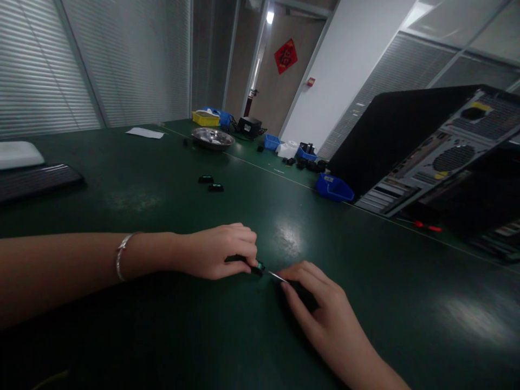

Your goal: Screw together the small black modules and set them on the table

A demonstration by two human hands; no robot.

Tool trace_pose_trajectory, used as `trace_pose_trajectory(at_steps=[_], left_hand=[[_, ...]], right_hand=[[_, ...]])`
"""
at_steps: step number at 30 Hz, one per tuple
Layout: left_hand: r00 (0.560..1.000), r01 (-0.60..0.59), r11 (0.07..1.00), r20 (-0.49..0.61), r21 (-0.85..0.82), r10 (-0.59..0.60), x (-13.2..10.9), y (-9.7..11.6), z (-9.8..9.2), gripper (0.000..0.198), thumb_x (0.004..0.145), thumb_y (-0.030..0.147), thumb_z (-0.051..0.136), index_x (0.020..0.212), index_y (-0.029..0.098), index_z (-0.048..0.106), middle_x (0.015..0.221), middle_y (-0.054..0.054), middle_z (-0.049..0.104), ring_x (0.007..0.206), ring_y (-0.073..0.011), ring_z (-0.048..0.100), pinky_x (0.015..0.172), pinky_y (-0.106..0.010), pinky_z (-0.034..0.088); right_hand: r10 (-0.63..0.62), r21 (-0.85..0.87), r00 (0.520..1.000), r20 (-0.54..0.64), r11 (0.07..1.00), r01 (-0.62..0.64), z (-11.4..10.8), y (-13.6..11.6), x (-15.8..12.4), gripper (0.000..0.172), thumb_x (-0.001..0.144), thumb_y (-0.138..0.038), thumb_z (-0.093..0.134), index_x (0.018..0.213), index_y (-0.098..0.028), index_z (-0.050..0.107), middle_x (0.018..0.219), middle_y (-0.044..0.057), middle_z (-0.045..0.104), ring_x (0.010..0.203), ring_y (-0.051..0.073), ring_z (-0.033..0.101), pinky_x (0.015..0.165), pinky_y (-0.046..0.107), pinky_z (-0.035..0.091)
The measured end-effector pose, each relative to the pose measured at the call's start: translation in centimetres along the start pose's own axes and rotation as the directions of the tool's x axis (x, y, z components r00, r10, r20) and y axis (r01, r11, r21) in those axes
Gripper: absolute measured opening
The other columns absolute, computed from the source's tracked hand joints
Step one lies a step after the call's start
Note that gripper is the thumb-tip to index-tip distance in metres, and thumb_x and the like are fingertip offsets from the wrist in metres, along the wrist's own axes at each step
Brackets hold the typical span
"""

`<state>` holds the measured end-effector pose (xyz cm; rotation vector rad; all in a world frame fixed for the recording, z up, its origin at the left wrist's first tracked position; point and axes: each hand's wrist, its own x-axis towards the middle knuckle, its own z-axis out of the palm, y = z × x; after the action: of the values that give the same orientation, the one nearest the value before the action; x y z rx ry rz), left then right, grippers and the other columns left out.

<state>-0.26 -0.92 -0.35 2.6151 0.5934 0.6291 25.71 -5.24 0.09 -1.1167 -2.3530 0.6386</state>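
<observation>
My left hand (227, 252), with a silver bangle at the wrist, is closed on a small black part (259, 267) that shows a bit of green, held low over the green table. My right hand (314, 298) pinches a thin metal tool (278, 277), its bright tip pointing left at the black part, with a narrow gap between them. The rest of the tool is hidden by the fingers. Two similar small black parts, one (206, 179) slightly behind the other (216, 187), lie on the table beyond my left hand.
A steel bowl (199, 131) and a yellow bin (206, 119) stand far back. A blue bin (333, 187) sits beside a large computer case (390, 130) at right. A dark keyboard (40, 181) lies at left, near a white sheet (145, 132).
</observation>
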Motion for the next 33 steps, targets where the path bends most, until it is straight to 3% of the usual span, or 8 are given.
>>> trace_pose_trajectory(at_steps=[10,16,19,23,26,28,30,33], left_hand=[[1.000,0.000,0.999,-0.001,0.051,0.000,0.0,0.1,0.4,0.010,0.091,0.010,0.060,0.096,0.017,0.064,0.088,-0.006,0.061,0.082,-0.0215,0.056,0.075,-0.033,0.039],[0.999,0.028,0.999,0.019,0.019,-0.028,0.2,0.5,0.2,0.026,0.089,0.021,0.070,0.112,0.018,0.059,0.084,-0.002,0.061,0.079,-0.0202,0.058,0.074,-0.032,0.041],[0.998,0.057,0.998,0.035,-0.003,-0.057,0.2,0.3,0.1,0.028,0.093,0.026,0.065,0.119,0.017,0.057,0.082,-0.002,0.060,0.077,-0.0208,0.056,0.074,-0.032,0.041],[0.997,0.067,0.998,0.033,0.009,-0.067,0.2,0.0,0.0,0.033,0.098,0.007,0.040,0.124,0.015,0.058,0.105,-0.011,0.063,0.095,-0.0238,0.057,0.085,-0.035,0.044],[0.997,0.031,0.998,0.063,0.059,-0.035,0.2,-0.1,0.1,0.048,0.089,-0.003,0.040,0.127,0.018,0.060,0.119,-0.013,0.059,0.106,-0.0252,0.056,0.091,-0.036,0.044],[0.995,0.003,0.996,0.100,0.090,-0.012,0.2,-0.1,0.1,0.053,0.087,-0.004,0.043,0.128,0.023,0.062,0.123,-0.011,0.057,0.107,-0.0253,0.055,0.090,-0.037,0.044],[0.992,0.001,0.994,0.124,0.107,-0.015,0.1,0.0,0.1,0.052,0.087,-0.003,0.046,0.126,0.025,0.064,0.125,-0.011,0.055,0.106,-0.0258,0.055,0.089,-0.038,0.045],[0.993,0.039,0.994,0.103,0.102,-0.050,0.1,-0.1,0.0,0.039,0.089,0.001,0.052,0.120,0.021,0.066,0.125,-0.012,0.053,0.104,-0.0260,0.056,0.088,-0.038,0.046]], right_hand=[[-0.006,-0.028,1.000,-0.005,1.000,0.005,-0.1,-0.1,0.1,0.017,0.097,-0.018,0.051,0.099,-0.023,0.067,0.095,0.007,0.069,0.088,0.023,0.067,0.076,0.036,0.055],[0.011,-0.031,1.000,-0.010,0.999,-0.012,-0.1,0.2,0.0,0.016,0.096,-0.019,0.052,0.104,-0.024,0.065,0.098,0.007,0.069,0.091,0.024,0.067,0.078,0.036,0.056],[0.010,-0.041,1.000,-0.017,0.999,-0.011,0.0,0.4,-0.1,0.017,0.096,-0.020,0.052,0.108,-0.024,0.063,0.099,0.008,0.069,0.090,0.024,0.066,0.077,0.037,0.056],[0.021,-0.040,1.000,-0.005,0.999,-0.021,0.0,0.4,0.0,0.018,0.096,-0.019,0.051,0.109,-0.024,0.063,0.099,0.007,0.068,0.089,0.024,0.066,0.077,0.038,0.055],[0.022,-0.016,1.000,-0.011,1.000,-0.022,-0.1,0.3,0.1,0.017,0.096,-0.019,0.051,0.107,-0.024,0.064,0.098,0.007,0.068,0.089,0.023,0.065,0.077,0.036,0.054],[0.018,0.034,0.997,-0.075,0.999,-0.016,-0.3,0.4,0.1,0.015,0.097,-0.019,0.052,0.103,-0.025,0.064,0.096,0.005,0.067,0.089,0.022,0.064,0.076,0.033,0.053],[0.056,0.092,0.973,-0.222,0.995,-0.037,-0.6,0.7,0.0,0.013,0.098,-0.021,0.052,0.098,-0.026,0.064,0.091,0.004,0.065,0.084,0.020,0.063,0.072,0.030,0.051],[0.222,0.268,0.883,-0.414,0.957,-0.115,-0.8,1.4,-0.4,0.018,0.102,-0.032,0.047,0.091,-0.026,0.060,0.073,-0.001,0.054,0.062,0.015,0.053,0.053,0.025,0.044]])
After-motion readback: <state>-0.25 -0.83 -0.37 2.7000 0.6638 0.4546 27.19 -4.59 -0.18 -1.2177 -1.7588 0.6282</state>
